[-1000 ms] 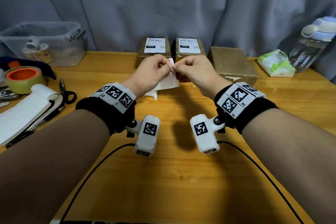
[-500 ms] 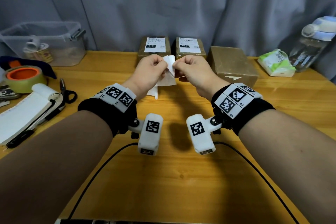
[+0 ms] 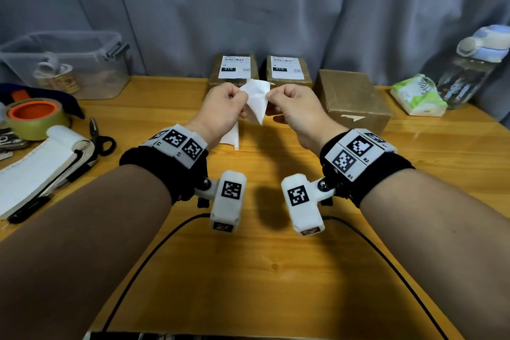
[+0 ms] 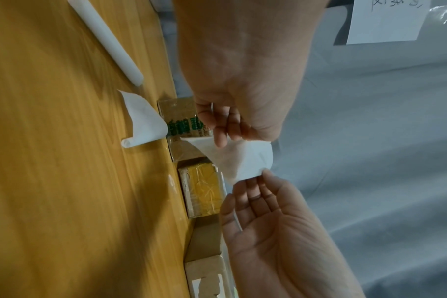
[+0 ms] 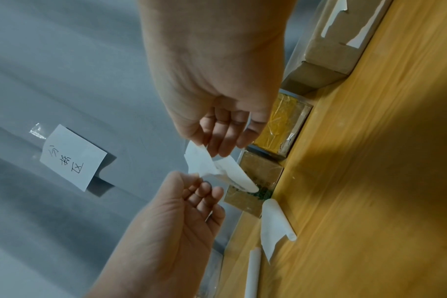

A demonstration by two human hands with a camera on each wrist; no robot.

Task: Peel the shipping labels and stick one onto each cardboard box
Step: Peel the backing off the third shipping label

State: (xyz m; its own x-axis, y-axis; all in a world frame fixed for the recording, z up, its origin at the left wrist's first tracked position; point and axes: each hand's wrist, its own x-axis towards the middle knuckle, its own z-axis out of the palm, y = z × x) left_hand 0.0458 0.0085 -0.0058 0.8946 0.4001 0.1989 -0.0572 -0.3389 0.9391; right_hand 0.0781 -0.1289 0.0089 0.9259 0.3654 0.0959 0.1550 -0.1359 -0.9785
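Head view: left hand (image 3: 223, 107) and right hand (image 3: 292, 107) fingers pinch opposite edges of a white label (image 3: 256, 99) above the worktop (image 3: 276, 270).

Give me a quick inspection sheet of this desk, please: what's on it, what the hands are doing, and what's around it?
Surface: wooden table, bare in the near middle.
Job's things: two labelled boxes at the back; third box unlabelled on top; white label sheet held in the air; curled backing paper lying on the table.
Clutter: tape roll, scissors, label roll, clear plastic bin, tissue pack, water bottle.
Grippers: left hand and right hand each pinch the sheet, pulling it apart.
Cables: two black cables run from the wrist cameras.
Surroundings: grey curtain with a handwritten note taped on.
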